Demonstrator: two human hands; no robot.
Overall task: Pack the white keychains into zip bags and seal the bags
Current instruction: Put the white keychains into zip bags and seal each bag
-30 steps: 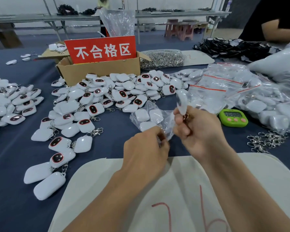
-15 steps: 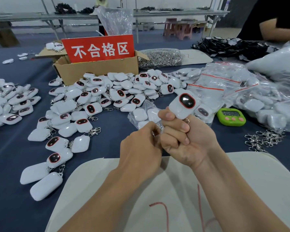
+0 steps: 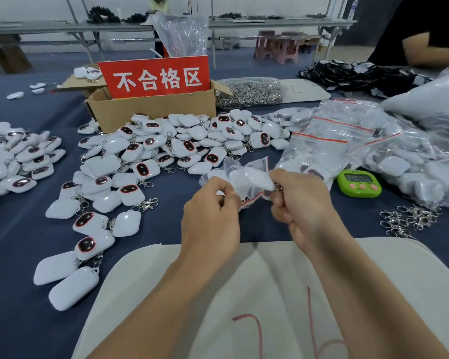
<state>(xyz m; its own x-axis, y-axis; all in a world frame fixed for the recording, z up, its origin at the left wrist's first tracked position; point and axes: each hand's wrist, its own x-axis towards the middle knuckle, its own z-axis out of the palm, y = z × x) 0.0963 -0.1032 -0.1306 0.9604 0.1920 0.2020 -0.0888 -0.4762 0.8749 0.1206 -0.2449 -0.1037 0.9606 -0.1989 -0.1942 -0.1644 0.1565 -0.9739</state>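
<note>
1. Many clear plastic zip bags with red strips (image 3: 329, 141), filled with white keychains, lie heaped at the right of the blue-covered table (image 3: 16, 255).
2. Brown cardboard box (image 3: 151, 112) behind the loose white rounded keychains (image 3: 182, 146); contents hidden.
3. Small clear zip bag (image 3: 240, 174), holding white keychains, is held between both hands.
4. Left hand (image 3: 210, 218) pinches its mouth; right hand (image 3: 303, 203) pinches a blurred white keychain (image 3: 261, 181) there.

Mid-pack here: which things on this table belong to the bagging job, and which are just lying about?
Job: zip bag, pinched by the left hand; white keychain at its mouth, held by the right hand; loose keychain pile; filled zip bags.

Lying about: cardboard box with red sign; green timer; loose metal clasps; bag of metal rings; black items at the back.
</note>
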